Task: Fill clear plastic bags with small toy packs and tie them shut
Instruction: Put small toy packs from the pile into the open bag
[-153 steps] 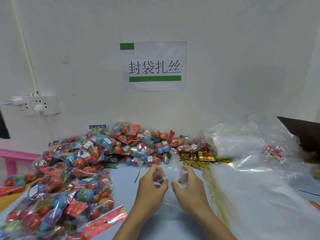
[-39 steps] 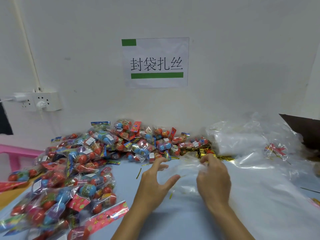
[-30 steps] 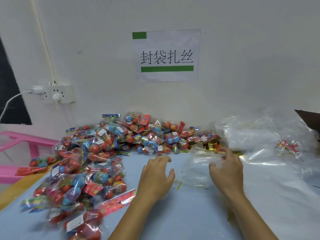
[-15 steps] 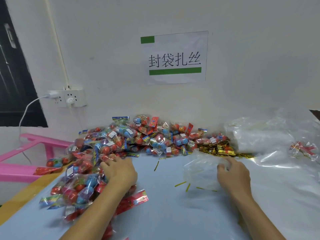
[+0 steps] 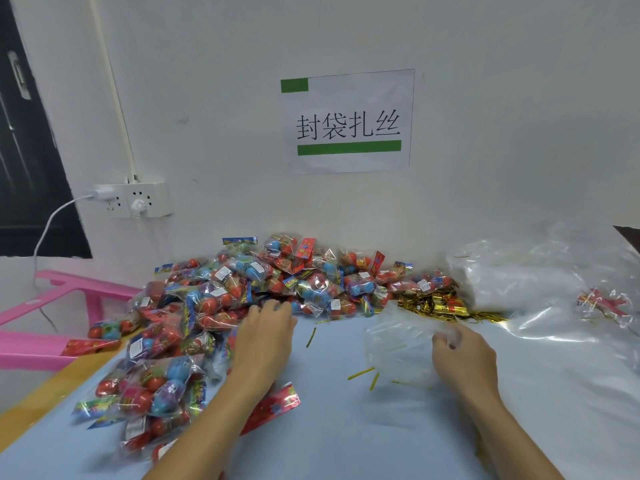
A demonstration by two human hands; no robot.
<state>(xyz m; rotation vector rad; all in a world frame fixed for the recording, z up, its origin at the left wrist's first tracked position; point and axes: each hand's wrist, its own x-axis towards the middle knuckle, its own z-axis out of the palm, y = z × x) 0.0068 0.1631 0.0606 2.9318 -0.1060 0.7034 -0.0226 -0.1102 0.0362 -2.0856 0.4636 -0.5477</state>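
Filling is starting: the right hand (image 5: pixel 462 355) pinches an empty clear bag (image 5: pixel 398 341) at centre right. The left hand (image 5: pixel 265 336), fingers relaxed, rests on the toy packs (image 5: pixel 214 306) at centre left; next it must grasp some.

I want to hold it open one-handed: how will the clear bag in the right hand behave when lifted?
Probably floppy: the clear bag lies crumpled where the right hand pinches its edge. Likely very light, as it looks thin and empty. Its glossy film may be slippery, so the mouth could sag shut.

Toy packs (image 5: pixel 249 299) heap left on the table (image 5: pixel 329 427), twist ties (image 5: pixel 440 304) right.
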